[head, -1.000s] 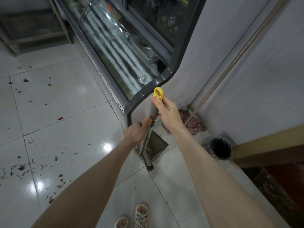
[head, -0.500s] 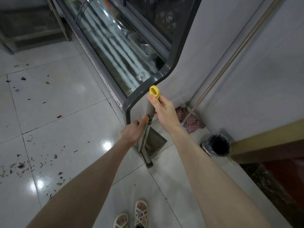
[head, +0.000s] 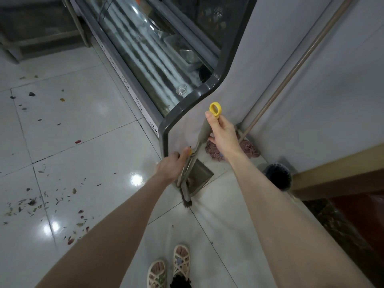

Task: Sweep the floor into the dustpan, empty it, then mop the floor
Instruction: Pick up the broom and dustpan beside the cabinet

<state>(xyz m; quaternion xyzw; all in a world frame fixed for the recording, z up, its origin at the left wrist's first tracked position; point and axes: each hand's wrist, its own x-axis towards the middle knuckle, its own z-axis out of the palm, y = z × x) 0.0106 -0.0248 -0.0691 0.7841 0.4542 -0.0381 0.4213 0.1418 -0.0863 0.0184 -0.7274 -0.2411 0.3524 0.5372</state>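
Both hands had lifted slightly: right hand (head: 223, 133) gripped the broom handle (head: 204, 129), left hand (head: 172, 166) the dustpan handle (head: 188, 163); sweeping remained unstarted.

— The floor (head: 87, 129): glossy pale tile, mirroring the lamps. At one o'clock the mop head (head: 249, 149) looks like rough pinkish yarn.

— And the dustpan (head: 200, 173)?

— Dull grey metal, matt. The handle's end ring (head: 215, 108) is smooth yellow plastic. At twelve o'clock, the display case (head: 158, 50) has shiny glass.
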